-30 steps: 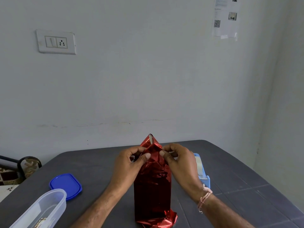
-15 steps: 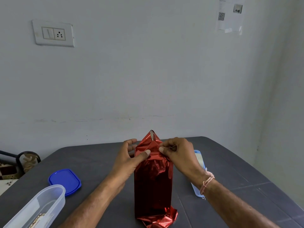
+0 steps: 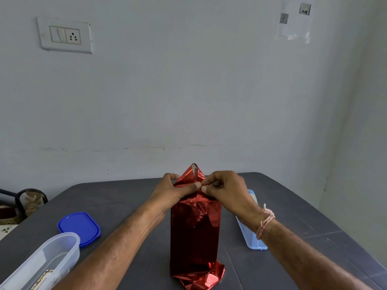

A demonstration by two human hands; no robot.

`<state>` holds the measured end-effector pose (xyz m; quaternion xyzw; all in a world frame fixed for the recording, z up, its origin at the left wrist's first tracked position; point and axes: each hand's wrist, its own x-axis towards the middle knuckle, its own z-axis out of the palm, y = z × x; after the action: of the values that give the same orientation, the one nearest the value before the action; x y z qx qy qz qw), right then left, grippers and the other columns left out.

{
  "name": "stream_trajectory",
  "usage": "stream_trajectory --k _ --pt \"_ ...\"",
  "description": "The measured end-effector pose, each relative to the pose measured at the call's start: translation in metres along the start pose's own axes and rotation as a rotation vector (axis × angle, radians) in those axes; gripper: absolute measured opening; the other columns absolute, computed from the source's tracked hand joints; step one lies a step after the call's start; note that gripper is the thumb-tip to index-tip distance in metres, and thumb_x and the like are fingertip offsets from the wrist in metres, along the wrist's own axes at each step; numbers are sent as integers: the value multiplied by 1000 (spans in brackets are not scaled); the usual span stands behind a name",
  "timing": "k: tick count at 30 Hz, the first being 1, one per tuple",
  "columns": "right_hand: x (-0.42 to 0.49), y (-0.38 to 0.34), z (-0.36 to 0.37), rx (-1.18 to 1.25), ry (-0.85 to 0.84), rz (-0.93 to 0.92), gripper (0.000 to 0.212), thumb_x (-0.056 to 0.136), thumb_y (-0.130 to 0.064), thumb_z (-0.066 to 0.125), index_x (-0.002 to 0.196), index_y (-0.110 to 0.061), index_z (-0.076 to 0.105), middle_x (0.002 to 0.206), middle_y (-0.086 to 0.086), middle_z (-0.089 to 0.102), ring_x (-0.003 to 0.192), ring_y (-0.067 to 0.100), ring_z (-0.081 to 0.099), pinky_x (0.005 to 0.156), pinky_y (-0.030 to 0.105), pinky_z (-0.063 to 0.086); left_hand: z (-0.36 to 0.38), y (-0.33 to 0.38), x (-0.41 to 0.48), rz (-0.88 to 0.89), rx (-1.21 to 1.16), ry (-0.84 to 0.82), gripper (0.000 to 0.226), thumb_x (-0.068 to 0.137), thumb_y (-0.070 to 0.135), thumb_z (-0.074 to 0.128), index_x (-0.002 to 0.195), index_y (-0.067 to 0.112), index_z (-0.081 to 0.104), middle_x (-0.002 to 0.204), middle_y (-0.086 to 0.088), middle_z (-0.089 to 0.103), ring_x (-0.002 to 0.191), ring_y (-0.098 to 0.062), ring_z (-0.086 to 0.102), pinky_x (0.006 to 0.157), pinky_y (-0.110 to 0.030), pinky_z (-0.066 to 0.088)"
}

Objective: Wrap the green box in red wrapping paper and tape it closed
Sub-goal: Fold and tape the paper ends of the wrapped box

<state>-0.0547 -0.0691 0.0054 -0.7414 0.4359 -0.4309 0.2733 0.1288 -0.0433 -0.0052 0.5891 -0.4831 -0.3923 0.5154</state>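
A tall box stands upright on the dark grey table, fully covered in shiny red wrapping paper; no green shows. The paper rises to a folded peak at the top and is crumpled at the bottom. My left hand presses the upper left folds with its thumb across the front. My right hand pinches the paper at the top right, its thumb meeting the left thumb. Whether tape is between the fingers cannot be told.
A blue lid lies at the left, with a clear plastic container in front of it. A light blue tape dispenser lies to the right, partly behind my right wrist. A chair back stands beyond the table's left edge.
Both thumbs have closed together at the paper's top fold, flattening it. The view has tilted slightly, so the box sits a little lower in the picture.
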Motion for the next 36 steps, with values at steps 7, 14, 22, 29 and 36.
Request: stream_trajectory --k 7,14,22,29,36 --pt "4 4 -2 62 -50 78 13 80 -16 86 87 -17 75 79 3 73 68 4 65 63 13 53 -5 -5 9 -43 8 -20 71 62 38 96 121 17 61 107 -5 75 93 -18 75 72 -26 57" --pt "13 6 -10 207 -175 214 12 87 -14 79 95 -8 73 74 0 65 68 10 61 62 24 54 -3 -2 13 -56 45 -28 56 68 36 94 113 14 68 100 -4 78 83 -15 77 63 -21 55" --pt "-2 20 -35 427 -215 318 31 94 -37 70 105 -7 73 92 0 71 75 11 62 66 26 52 -3 -11 16 -65 -2 -10 57 63 35 96 110 15 71 101 -5 79 88 -18 78 75 -29 59" --pt "-10 16 -27 291 -315 287 23 80 -32 86 90 -21 68 82 -4 68 71 7 58 61 25 45 0 -11 14 -61 -32 -8 51 66 30 95 109 14 73 97 -6 80 85 -21 79 73 -31 61" --pt "-2 14 -23 286 -282 303 13 85 -19 80 94 -18 71 84 0 68 70 7 61 55 23 45 -8 -4 18 -133 9 -98 52 63 36 93 105 8 79 88 -10 81 81 -23 78 81 -33 63"
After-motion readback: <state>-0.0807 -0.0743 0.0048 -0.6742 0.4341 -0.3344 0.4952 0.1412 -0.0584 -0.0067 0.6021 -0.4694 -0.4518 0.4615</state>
